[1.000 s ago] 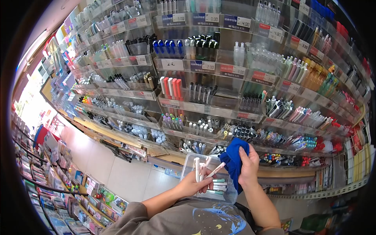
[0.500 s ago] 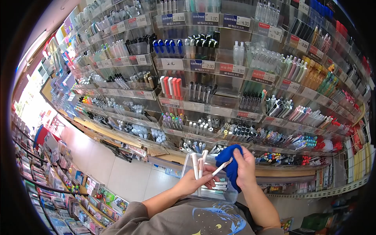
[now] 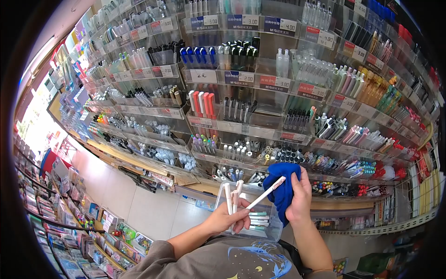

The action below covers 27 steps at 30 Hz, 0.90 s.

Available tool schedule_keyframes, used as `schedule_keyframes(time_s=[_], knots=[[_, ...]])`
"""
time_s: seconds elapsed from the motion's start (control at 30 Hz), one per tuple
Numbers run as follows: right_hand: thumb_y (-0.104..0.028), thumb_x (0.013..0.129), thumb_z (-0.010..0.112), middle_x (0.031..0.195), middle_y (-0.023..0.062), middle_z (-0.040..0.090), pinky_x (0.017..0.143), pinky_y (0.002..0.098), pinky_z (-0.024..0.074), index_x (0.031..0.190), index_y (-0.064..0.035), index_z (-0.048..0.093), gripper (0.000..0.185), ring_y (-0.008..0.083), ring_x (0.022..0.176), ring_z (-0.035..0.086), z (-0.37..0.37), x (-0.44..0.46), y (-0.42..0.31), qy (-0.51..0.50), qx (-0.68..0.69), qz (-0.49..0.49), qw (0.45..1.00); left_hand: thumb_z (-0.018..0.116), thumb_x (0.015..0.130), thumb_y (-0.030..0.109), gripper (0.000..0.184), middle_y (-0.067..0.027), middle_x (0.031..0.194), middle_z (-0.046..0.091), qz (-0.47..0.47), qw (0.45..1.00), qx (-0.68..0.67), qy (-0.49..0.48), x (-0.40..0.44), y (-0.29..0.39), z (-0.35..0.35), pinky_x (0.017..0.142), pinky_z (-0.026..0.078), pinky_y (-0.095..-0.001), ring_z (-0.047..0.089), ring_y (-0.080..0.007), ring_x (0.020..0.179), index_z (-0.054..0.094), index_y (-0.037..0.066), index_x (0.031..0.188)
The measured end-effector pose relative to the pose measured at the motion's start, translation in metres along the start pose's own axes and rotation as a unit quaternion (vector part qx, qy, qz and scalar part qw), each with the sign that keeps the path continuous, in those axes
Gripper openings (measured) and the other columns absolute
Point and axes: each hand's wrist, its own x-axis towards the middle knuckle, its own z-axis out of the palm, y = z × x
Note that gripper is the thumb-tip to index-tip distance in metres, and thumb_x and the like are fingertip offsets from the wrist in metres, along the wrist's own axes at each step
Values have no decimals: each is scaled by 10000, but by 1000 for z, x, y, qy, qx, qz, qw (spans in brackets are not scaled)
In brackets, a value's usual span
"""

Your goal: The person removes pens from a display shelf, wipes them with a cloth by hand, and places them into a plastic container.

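Observation:
Several white and pale pink pens [image 3: 228, 197] are gripped in my left hand [image 3: 227, 220], above a clear plastic box [image 3: 275, 232]. One white pen [image 3: 265, 192] in that hand slants up to the right, its tip in front of a blue cloth [image 3: 281, 186]. My right hand [image 3: 299, 197] is closed on the cloth, which hangs down beside the fingers. Inside the box lie several white pens with green parts [image 3: 259, 219].
Tiered clear shelves [image 3: 241, 128] full of pens rise in front. A wire rack [image 3: 390, 227] curves along the right. Packed stationery displays [image 3: 88, 218] stand at lower left, beside the tiled floor [image 3: 153, 204].
The slanted pen now reaches further up and right, with more of it showing in front of the cloth. The cloth is spread wider behind it, and my right hand has shifted slightly.

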Motion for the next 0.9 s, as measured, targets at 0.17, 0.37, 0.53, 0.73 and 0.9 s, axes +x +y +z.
schedule_keyframes(time_s=[0.17,0.37,0.53,0.73,0.9], knots=[[-42,828,540,959,36,498,771,215,404,1090,-38,382,306,82,868,474,-2,-8,18,5,-129,-51,990,449,907,162,187,-71,604,553,11,1000,6,12,1,-3,2,399,356,-199,463,-98,421,459,2,1002],[20,797,489,962,57,510,787,224,407,1118,-13,368,345,87,857,494,-7,-7,19,-57,-249,-102,961,472,900,175,184,-29,562,525,19,996,71,45,-1,-3,9,394,345,-195,454,-71,417,452,22,1001],[2,813,475,941,54,520,757,213,411,1095,-5,395,293,85,838,497,-10,-4,25,-23,-324,-130,937,481,893,179,189,-5,558,515,3,987,140,78,-2,-4,14,404,349,-202,454,-62,431,470,35,1015],[-74,888,379,807,49,578,648,235,444,970,4,495,162,90,696,538,-11,1,22,32,-226,-102,968,461,902,157,184,-32,561,521,7,988,145,50,-2,-5,15,395,350,-196,465,-78,427,432,14,1013],[-167,918,414,810,57,582,648,244,481,1032,-11,502,213,116,705,572,-10,-1,23,-10,-86,6,996,423,914,146,163,-56,535,498,6,999,39,28,2,-6,17,376,335,-209,438,-100,401,434,5,994]])
